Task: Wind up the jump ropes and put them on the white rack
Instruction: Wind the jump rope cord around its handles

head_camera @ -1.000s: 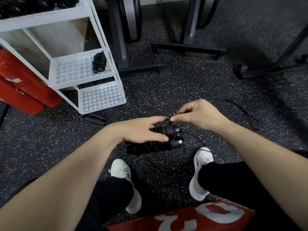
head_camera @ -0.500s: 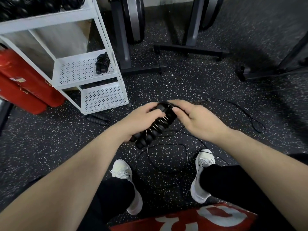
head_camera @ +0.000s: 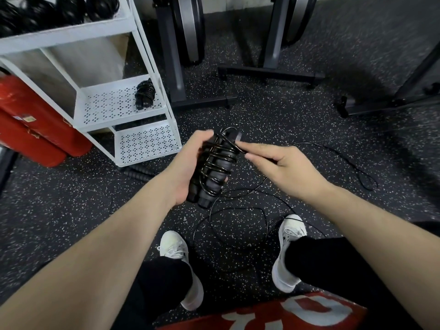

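Speckled floor [head_camera: 297, 120] lies open between the rack [head_camera: 142, 148] at left and the machine bases [head_camera: 271, 73] behind. A wound rope [head_camera: 144, 94] sits at the edge of the rack's middle shelf. Left hand [head_camera: 190, 167] grips 2 handles [head_camera: 214, 167], cord coiled round them. Right hand [head_camera: 281, 163] pinches the cord [head_camera: 333, 151], which trails loose over the floor to the right and between the shoes [head_camera: 289, 246].

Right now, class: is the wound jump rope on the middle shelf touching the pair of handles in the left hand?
Apart. The head view shows the wound rope on the white rack, with bare floor between it and the handles held by the left hand.
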Demonstrator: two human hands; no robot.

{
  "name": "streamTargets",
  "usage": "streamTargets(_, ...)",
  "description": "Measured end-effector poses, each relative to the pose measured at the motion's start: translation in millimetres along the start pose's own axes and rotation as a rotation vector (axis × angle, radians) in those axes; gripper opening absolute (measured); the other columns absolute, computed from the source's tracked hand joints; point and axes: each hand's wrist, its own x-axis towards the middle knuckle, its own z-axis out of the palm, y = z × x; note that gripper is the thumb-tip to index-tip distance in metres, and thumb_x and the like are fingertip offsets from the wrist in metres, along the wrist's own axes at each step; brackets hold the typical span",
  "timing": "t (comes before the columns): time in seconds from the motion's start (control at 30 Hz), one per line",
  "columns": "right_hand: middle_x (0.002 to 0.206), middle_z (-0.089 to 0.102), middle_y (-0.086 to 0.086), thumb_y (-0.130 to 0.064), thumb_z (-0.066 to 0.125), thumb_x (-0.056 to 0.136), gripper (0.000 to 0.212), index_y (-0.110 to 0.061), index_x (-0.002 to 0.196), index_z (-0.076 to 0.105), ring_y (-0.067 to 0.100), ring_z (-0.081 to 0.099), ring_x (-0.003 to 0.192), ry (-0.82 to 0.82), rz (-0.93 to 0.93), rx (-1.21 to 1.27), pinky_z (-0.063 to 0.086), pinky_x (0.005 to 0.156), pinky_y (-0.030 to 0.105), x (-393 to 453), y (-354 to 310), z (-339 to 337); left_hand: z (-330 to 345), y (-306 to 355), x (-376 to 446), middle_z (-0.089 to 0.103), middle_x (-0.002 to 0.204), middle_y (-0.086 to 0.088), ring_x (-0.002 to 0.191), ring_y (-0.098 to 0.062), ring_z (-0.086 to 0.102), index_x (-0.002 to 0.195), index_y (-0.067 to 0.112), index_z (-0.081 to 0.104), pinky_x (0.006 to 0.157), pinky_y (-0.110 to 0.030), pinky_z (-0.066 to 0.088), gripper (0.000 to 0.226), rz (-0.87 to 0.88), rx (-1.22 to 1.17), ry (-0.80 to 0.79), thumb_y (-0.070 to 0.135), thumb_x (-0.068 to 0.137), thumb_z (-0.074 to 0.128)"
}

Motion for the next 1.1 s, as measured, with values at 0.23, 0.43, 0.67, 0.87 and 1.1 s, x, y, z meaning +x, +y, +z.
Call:
streamTargets(0.23, 0.069, 0.064, -0.015, -0.038, 0.062, 0.098, 0.028, -0.058, 0.118, 0.058, 0.012, 0.046, 0.052, 0.026, -0.013, 0.04, 0.044, 0.053, 0.033, -4, -2, -1, -1, 4, -2, 0.067, 0.091, -0.01, 0.062, -0.023, 0.063, 0.097, 0.017, 0.072, 0.063, -0.032, 0.05, 0.061, -0.02, 0.024, -0.042, 0.075, 0.081, 0.062)
streamTargets(0.43, 0.061, 0.054, -0.011, -0.042, 0.06, 0.097, 0.02, -0.031, 0.088, 0.073, 0.003, 0.04, 0.05, 0.023, 0.119, 0.083, 0.034, 0.05, 0.017, 2, -1, -9, -10, 12, -1, 0.071, 0.083, -0.008, 0.056, -0.022, 0.06, 0.086, 0.018, 0.076, 0.055, -0.027, 0.048, 0.053, 0.037, -0.106, -0.014, 0.064, 0.095, 0.051)
streamTargets(0.67, 0.06, 0.041, -0.007, -0.049, 0.057, 0.093, 0.033, -0.021, 0.091, 0.074, 0.013, 0.034, 0.057, -0.133, 0.203, 0.369, 0.028, 0.055, 0.03, 5, -1, -18, -17, 12, -7, 0.067, 0.083, -0.012, 0.052, -0.023, 0.057, 0.104, 0.01, 0.061, 0.049, -0.028, 0.051, 0.048, 0.056, -0.146, -0.195, 0.055, 0.087, 0.055)
streamTargets(0.87, 0.065, 0.042, 0.009, -0.069, 0.074, 0.065, 0.043, -0.028, 0.061, 0.065, 0.021, 0.033, 0.061, -0.173, 0.405, 0.11, 0.027, 0.054, 0.03, 5, -2, -21, -16, 8, -12, 0.07, 0.082, -0.013, 0.056, -0.023, 0.06, 0.1, 0.006, 0.06, 0.05, -0.029, 0.053, 0.054, -0.1, 0.209, -0.385, 0.056, 0.09, 0.043)
streamTargets(1.1, 0.063, 0.051, 0.005, -0.057, 0.083, 0.052, 0.052, -0.015, 0.082, 0.076, 0.016, 0.033, 0.054, -0.148, 0.405, 0.118, 0.024, 0.048, 0.027, 7, 0, -15, -6, 3, -11, 0.072, 0.106, -0.013, 0.081, -0.03, 0.073, 0.123, 0.046, 0.049, 0.071, -0.042, 0.06, 0.026, -0.111, 0.678, -0.443, 0.049, 0.098, 0.056)
